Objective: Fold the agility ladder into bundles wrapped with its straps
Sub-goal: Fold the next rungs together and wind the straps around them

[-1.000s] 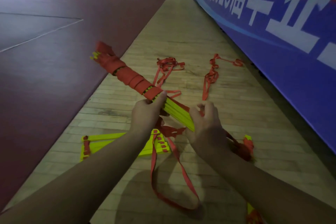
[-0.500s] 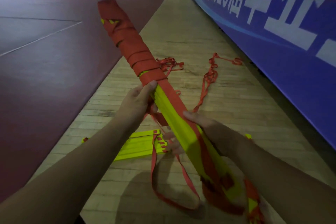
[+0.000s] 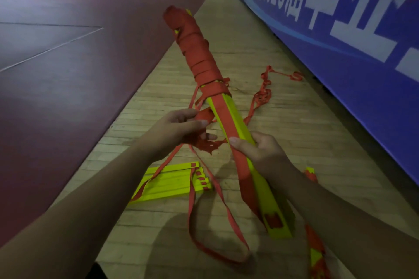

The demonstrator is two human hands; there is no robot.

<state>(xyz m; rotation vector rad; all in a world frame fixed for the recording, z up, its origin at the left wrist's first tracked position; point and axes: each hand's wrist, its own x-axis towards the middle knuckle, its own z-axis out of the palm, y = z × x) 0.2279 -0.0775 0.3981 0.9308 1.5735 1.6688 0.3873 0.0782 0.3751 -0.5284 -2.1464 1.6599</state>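
A bundle of yellow ladder rungs [image 3: 235, 120] points up and away from me, its far half wound tightly in red strap [image 3: 197, 52]. My right hand [image 3: 260, 152] grips the bundle around its middle, thumb on top of a red strap lying along it. My left hand [image 3: 179, 129] pinches a loose length of red strap [image 3: 205, 116] just left of the bundle. More strap hangs from both hands to a loop on the floor [image 3: 217, 249].
A second stack of yellow rungs [image 3: 172, 183] lies on the wooden floor strip below my hands. Tangled red strap [image 3: 263, 95] trails toward the blue banner wall [image 3: 351, 41] on the right. Dark red court flooring [image 3: 68, 75] spreads to the left.
The bundle has swung up from lying low and diagonal to pointing away from me. My left hand came off the bundle and took hold of the loose strap; my right hand closed around the rungs.
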